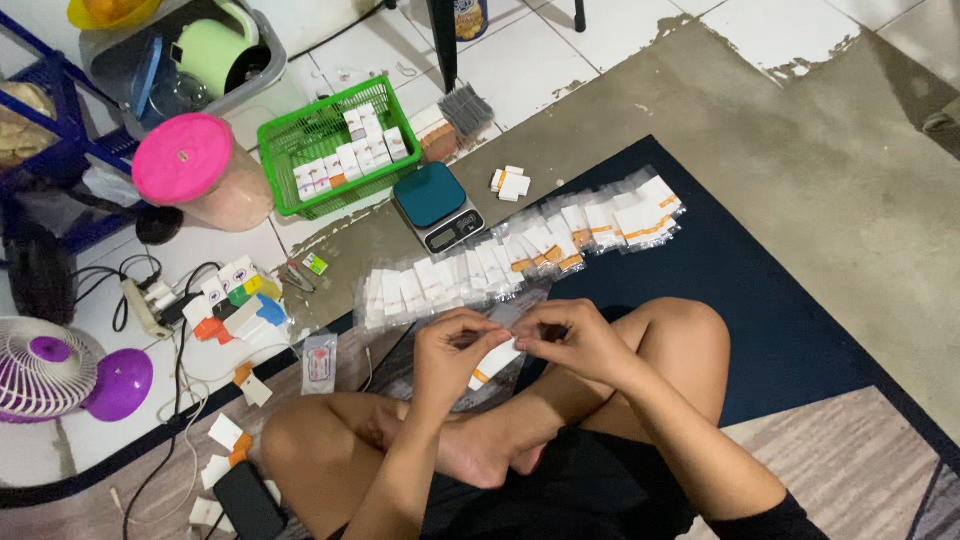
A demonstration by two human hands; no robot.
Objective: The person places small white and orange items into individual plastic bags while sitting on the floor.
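Two hands meet above the crossed legs: the left hand (447, 352) and right hand (575, 335) both pinch a clear plastic pouch (497, 350) holding a small white box with an orange stripe. Just beyond, a row of filled pouches (520, 255) curves along the dark mat's (780, 320) far edge. Past it on the floor stand a digital scale (437, 205) and a green basket (325, 145) of boxes.

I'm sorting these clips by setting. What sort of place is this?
Likely a home floor used for small-scale packing: a person sits cross-legged on a dark mat, with a digital scale and a green basket of small boxes.
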